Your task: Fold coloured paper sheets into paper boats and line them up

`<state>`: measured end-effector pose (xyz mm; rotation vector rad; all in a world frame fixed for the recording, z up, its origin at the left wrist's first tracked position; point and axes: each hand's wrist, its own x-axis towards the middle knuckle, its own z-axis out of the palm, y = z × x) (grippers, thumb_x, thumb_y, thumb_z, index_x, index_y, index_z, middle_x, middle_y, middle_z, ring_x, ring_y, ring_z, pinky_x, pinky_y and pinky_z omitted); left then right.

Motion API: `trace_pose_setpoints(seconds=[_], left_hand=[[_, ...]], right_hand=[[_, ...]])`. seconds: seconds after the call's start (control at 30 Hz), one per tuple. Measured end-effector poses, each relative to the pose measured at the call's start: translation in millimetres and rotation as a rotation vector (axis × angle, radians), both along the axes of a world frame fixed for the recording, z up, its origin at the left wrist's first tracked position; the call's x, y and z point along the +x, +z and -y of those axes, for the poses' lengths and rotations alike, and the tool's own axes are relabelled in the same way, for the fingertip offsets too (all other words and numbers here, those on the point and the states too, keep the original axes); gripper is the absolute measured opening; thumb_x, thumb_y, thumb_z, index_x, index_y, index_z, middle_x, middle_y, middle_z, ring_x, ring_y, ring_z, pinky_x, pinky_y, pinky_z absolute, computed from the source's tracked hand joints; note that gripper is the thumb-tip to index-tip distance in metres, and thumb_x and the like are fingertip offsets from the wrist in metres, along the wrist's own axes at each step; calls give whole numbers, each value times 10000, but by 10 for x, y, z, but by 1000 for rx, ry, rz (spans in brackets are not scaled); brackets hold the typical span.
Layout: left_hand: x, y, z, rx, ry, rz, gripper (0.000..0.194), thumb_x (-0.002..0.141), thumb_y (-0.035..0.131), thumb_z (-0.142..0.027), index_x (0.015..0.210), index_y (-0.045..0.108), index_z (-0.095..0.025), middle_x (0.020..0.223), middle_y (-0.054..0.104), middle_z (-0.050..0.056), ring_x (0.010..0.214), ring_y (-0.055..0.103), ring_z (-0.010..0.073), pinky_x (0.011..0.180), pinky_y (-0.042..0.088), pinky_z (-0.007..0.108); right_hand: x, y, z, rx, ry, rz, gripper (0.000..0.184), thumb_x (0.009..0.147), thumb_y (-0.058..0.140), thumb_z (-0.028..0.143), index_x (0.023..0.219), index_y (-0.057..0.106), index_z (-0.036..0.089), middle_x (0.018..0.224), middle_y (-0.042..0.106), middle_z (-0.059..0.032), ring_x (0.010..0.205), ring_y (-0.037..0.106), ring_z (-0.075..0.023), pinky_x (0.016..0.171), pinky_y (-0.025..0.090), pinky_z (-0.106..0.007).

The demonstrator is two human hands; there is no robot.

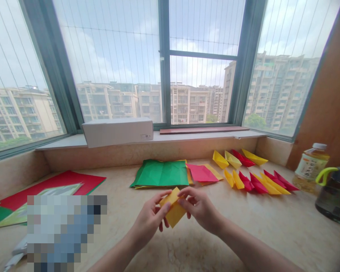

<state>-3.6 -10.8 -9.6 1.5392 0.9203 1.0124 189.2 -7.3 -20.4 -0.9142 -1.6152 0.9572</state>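
Between my two hands is a small folded piece of yellow paper (174, 215), raised over the stone counter and turned with one corner toward me. My left hand (152, 213) pinches its left side, thumb on top and fingers beneath. On the upper right edge, the fingers and thumb of my right hand (197, 204) are closed on the same paper. Just beyond my hands lies a stack of paper sheets with a creased green sheet (163, 173) on top. Beside it, a pink square (203, 172) rests over yellow paper.
Folded paper boats (256, 183) in red and yellow stand in two rows at the right. A drink bottle (311, 166) and a dark jug (336, 196) are farther right. Red sheets (73, 180) lie at left near a blurred-out patch. A white box (117, 133) sits on the sill.
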Motion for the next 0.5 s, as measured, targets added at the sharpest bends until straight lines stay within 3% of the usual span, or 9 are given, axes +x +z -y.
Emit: trace_pose_setpoints(seconds=[0.1, 0.2, 0.33, 0.5], left_hand=[[-6, 1, 16, -10, -56, -41, 652, 777, 700, -497, 1293, 539, -133, 834, 679, 72, 558, 603, 129, 392, 417, 176], [-9, -11, -9, -4, -61, -15, 609, 820, 633, -540, 1248, 576, -112, 802, 679, 76, 542, 599, 134, 390, 428, 193], [-9, -13, -52, -37, 29, 100, 589, 858, 530, -613, 1057, 644, -71, 652, 642, 50, 465, 563, 122, 383, 428, 208], [-18, 30, -54, -63, 163, 225, 519, 813, 621, -579, 1016, 625, -102, 706, 653, 33, 466, 523, 89, 400, 433, 195]], right_hand=[[-11, -21, -5, -22, 23, -35, 352, 849, 639, 479, 986, 667, 156, 663, 616, 5, 467, 552, -96, 423, 431, -206], [-6, -49, -22, -26, 37, -39, 366, 849, 644, 476, 1029, 679, 159, 663, 614, 5, 467, 548, -93, 430, 431, -208], [18, -49, -22, 11, 20, 22, 376, 865, 623, 476, 1102, 673, 188, 729, 618, -2, 482, 552, -92, 441, 438, -213], [27, 8, 17, 79, 17, 123, 331, 880, 609, 469, 1052, 683, 195, 860, 658, -38, 510, 582, -94, 476, 460, -228]])
